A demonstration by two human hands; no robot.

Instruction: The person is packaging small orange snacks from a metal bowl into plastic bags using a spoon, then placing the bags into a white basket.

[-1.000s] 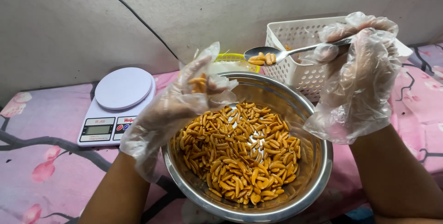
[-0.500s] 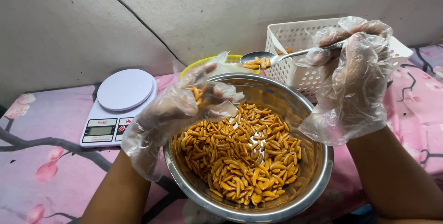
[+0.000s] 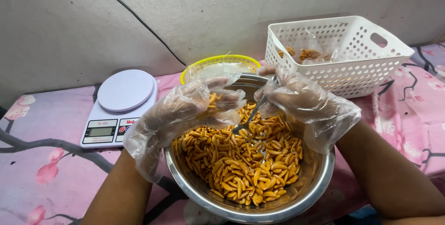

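Two gloved hands over a steel bowl (image 3: pixel 320 178) at lower centre, right hand (image 3: pixel 303 102) clamped on a spoon (image 3: pixel 248 123) dipped into orange snacks (image 3: pixel 241 160), left hand (image 3: pixel 194 106) cupped around a few snacks, white scale (image 3: pixel 120 106) left, yellow basket (image 3: pixel 218 63) behind the rim, white basket (image 3: pixel 343 51) upper right, open cloth (image 3: pixel 46 160) lower left.

One head-worn camera looks down and forward from close range over the bowl (image 3: pixel 250 206) at the table's (image 3: pixel 55 178) near edge. It faces the wall (image 3: pixel 208 16) behind. No second view exists.
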